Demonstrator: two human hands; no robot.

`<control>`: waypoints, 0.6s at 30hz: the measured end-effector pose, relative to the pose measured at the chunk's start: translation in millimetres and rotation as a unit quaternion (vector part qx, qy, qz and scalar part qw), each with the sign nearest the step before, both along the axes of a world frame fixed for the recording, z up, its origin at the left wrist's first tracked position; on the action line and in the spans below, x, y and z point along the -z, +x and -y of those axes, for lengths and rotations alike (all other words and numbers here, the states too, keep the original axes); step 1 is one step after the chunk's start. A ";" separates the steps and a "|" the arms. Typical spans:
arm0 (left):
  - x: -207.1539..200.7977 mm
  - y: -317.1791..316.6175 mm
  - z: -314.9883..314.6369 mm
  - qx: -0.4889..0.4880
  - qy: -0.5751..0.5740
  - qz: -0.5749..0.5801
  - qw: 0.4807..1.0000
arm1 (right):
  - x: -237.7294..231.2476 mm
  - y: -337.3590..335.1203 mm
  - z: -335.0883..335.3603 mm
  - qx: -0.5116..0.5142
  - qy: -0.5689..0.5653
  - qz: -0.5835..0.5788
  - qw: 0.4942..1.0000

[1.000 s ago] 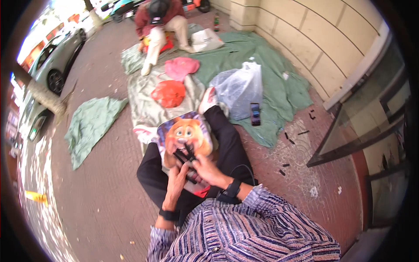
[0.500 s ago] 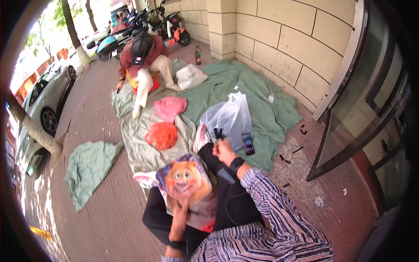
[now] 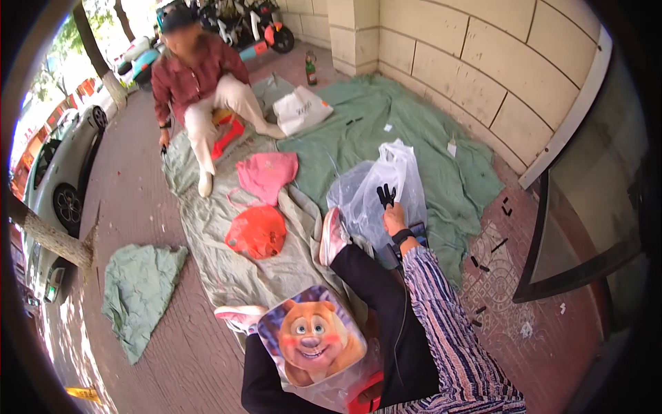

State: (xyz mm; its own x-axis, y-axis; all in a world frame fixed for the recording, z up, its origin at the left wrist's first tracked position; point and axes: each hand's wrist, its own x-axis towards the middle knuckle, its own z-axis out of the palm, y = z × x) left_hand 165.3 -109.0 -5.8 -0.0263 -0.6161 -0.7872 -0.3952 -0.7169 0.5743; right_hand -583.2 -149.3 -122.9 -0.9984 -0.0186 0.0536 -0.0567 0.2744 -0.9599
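Observation:
My right hand [image 3: 395, 217] reaches forward past my right knee and is closed around several short black strips [image 3: 387, 196] that fan out from the fingers; their exact kind is too small to make out. Just behind them lies a translucent white plastic bag [image 3: 407, 169]. A phone [image 3: 417, 233] is partly hidden by my wrist. Between my legs rests a square, rounded-corner panel [image 3: 314, 338] printed with a cartoon bear's face. Below it shows a red object [image 3: 365, 392], mostly covered. My left hand does not show.
Green cloth [image 3: 352, 103] and grey-green cloth [image 3: 207, 214] cover the paving, with a red bag [image 3: 255, 232] and pink cloth [image 3: 267, 177] on top. Another person [image 3: 200, 90] sits opposite. A glass door [image 3: 572, 228] stands at right; loose black pieces [image 3: 499, 245] lie near it.
My right hand has moved forward and right with the black strips, toward the plastic bag. My left hand has left the bear panel and gone out of view. The other person has sat up.

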 end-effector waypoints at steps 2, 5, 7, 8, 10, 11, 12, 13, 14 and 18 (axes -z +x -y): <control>1.1 7.8 3.3 -0.067 0.038 0.021 0.997 | 30.3 34.9 57.5 -0.042 -0.047 0.099 0.993; -36.8 -7.1 -5.0 -0.153 -0.040 0.092 0.983 | -15.9 117.4 110.6 -0.097 -0.201 0.316 0.922; 15.1 35.5 -8.6 -0.151 -0.114 0.087 0.978 | -99.1 186.6 123.4 -0.310 -0.198 0.286 0.885; 19.0 37.5 -13.5 -0.148 -0.151 0.078 0.974 | -121.2 211.6 122.1 -0.441 -0.067 0.060 0.893; 6.2 19.6 -8.8 -0.126 -0.116 0.037 0.985 | -195.9 278.0 76.8 -0.572 -0.056 0.099 0.812; -11.4 9.8 -3.4 -0.083 -0.085 0.017 0.993 | -210.8 313.4 66.0 -0.664 -0.034 -0.235 0.709; -20.8 8.9 -5.7 -0.123 -0.111 0.013 0.986 | -232.0 349.0 38.1 -0.734 0.026 -0.297 0.611; -25.5 5.0 -3.0 -0.106 -0.090 -0.012 0.990 | -226.9 379.1 8.3 -0.802 0.039 -0.287 0.522; -29.3 2.8 -1.1 -0.077 -0.069 -0.037 0.994 | -211.3 412.3 -18.9 -0.796 -0.001 -0.283 0.535; -44.3 9.6 -25.0 -0.128 -0.098 -0.063 0.985 | -174.6 500.7 -120.7 -0.855 0.038 -0.098 0.508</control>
